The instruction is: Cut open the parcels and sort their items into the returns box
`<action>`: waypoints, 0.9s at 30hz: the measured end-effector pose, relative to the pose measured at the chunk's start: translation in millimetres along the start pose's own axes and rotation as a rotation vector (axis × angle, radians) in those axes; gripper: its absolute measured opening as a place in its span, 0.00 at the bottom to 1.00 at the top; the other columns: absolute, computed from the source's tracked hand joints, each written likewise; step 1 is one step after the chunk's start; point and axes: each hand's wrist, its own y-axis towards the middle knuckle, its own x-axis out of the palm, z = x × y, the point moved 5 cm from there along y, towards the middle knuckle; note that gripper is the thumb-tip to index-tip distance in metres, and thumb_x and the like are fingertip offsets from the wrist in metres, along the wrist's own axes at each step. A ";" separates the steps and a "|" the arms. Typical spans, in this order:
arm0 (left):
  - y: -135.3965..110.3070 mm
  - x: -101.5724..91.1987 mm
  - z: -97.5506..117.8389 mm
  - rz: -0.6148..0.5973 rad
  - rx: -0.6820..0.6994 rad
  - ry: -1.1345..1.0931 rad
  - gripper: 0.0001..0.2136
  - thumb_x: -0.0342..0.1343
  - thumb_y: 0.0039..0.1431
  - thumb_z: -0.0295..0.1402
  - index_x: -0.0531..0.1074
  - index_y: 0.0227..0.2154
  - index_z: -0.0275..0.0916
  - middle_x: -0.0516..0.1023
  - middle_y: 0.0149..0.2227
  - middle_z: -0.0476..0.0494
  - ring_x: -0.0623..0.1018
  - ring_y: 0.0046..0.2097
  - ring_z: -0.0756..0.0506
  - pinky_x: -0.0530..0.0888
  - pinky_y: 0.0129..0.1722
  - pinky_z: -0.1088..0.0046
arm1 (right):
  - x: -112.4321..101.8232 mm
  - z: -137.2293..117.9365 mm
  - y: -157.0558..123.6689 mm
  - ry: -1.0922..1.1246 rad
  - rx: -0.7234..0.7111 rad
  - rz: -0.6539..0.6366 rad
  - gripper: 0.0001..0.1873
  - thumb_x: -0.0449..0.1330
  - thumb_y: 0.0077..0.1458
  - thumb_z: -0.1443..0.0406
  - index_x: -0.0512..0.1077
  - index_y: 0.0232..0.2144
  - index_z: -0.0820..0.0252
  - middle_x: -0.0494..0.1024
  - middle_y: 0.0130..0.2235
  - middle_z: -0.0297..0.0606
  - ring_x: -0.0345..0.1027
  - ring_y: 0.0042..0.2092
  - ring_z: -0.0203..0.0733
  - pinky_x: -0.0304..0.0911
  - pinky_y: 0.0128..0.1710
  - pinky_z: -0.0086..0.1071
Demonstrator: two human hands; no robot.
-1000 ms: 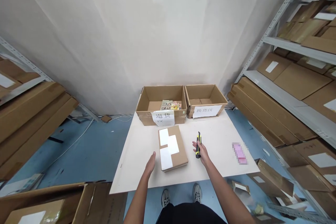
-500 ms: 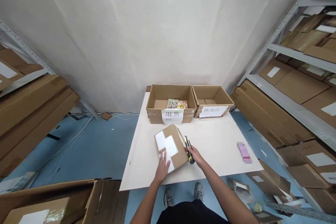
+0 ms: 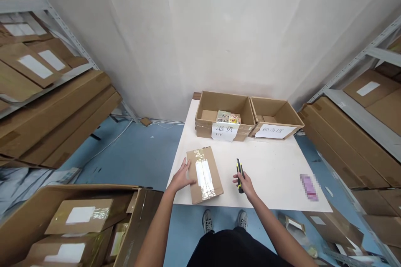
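A brown cardboard box with a white label and shiny clear tape lies on the white table, near its front left. My left hand rests at the box's left side, fingers spread, thumb against its edge. To the right of the box, my right hand holds a black and yellow utility knife above the table, its tip pointing away from me. The knife and the box are apart.
Two open cartons with paper signs stand at the table's back: the left carton holds small printed packs, the right carton stands beside it. A large carton of parcels is at lower left. Shelves flank both sides. A blurred pink item lies at right.
The box has been turned, now showing its taped, labelled face. My right hand with the utility knife has moved away from it. My left hand has shifted to its left side. The view has swung left.
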 end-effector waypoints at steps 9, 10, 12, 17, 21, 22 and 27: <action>36.6 22.6 23.5 -0.198 0.116 0.323 0.72 0.68 0.33 0.67 0.34 0.75 0.43 0.28 0.77 0.35 0.30 0.75 0.29 0.46 0.72 0.47 | -2.9 0.1 -4.5 -0.066 -0.062 0.010 0.34 0.58 0.51 0.33 0.68 0.35 0.57 0.81 0.36 0.40 0.76 0.27 0.41 0.67 0.26 0.31; 39.8 29.6 29.7 -0.193 0.119 0.317 0.72 0.67 0.34 0.68 0.34 0.75 0.43 0.27 0.76 0.35 0.30 0.75 0.29 0.46 0.72 0.47 | -4.7 2.9 -4.7 -0.073 -0.071 0.020 0.33 0.57 0.53 0.34 0.68 0.35 0.57 0.81 0.35 0.40 0.75 0.25 0.40 0.67 0.25 0.32; 50.1 45.8 48.9 -0.209 0.131 0.318 0.72 0.66 0.34 0.69 0.33 0.75 0.43 0.26 0.76 0.37 0.30 0.75 0.29 0.45 0.72 0.47 | -9.3 6.1 -2.8 -0.129 -0.101 0.055 0.31 0.55 0.56 0.35 0.69 0.36 0.56 0.81 0.33 0.39 0.73 0.24 0.41 0.68 0.26 0.33; 88.9 91.9 119.9 -0.355 0.173 0.384 0.71 0.66 0.34 0.67 0.32 0.75 0.45 0.22 0.76 0.41 0.27 0.75 0.29 0.41 0.71 0.41 | -16.6 -13.7 20.2 -0.479 -0.255 0.127 0.25 0.51 0.64 0.48 0.70 0.54 0.56 0.83 0.40 0.40 0.78 0.42 0.49 0.72 0.41 0.37; 109.4 115.2 153.8 -0.428 0.134 0.459 0.72 0.67 0.32 0.65 0.30 0.75 0.46 0.20 0.75 0.42 0.26 0.74 0.26 0.41 0.69 0.34 | -5.7 -46.5 56.5 -0.700 -0.322 0.068 0.29 0.50 0.66 0.63 0.60 0.68 0.53 0.76 0.60 0.42 0.74 0.55 0.47 0.66 0.56 0.37; 111.8 117.7 156.1 -0.432 0.115 0.473 0.73 0.68 0.31 0.64 0.30 0.75 0.47 0.19 0.75 0.42 0.28 0.74 0.24 0.43 0.69 0.33 | -1.0 -53.6 66.6 -0.747 -0.314 0.055 0.29 0.50 0.66 0.64 0.59 0.69 0.53 0.75 0.62 0.42 0.73 0.56 0.47 0.65 0.57 0.37; 113.2 118.8 152.7 -0.428 0.039 0.416 0.74 0.74 0.27 0.58 0.33 0.75 0.52 0.16 0.74 0.39 0.63 0.68 0.19 0.69 0.61 0.43 | 32.3 -67.1 103.2 -0.993 -0.233 -0.028 0.29 0.48 0.69 0.66 0.56 0.71 0.52 0.77 0.59 0.42 0.73 0.56 0.47 0.63 0.56 0.36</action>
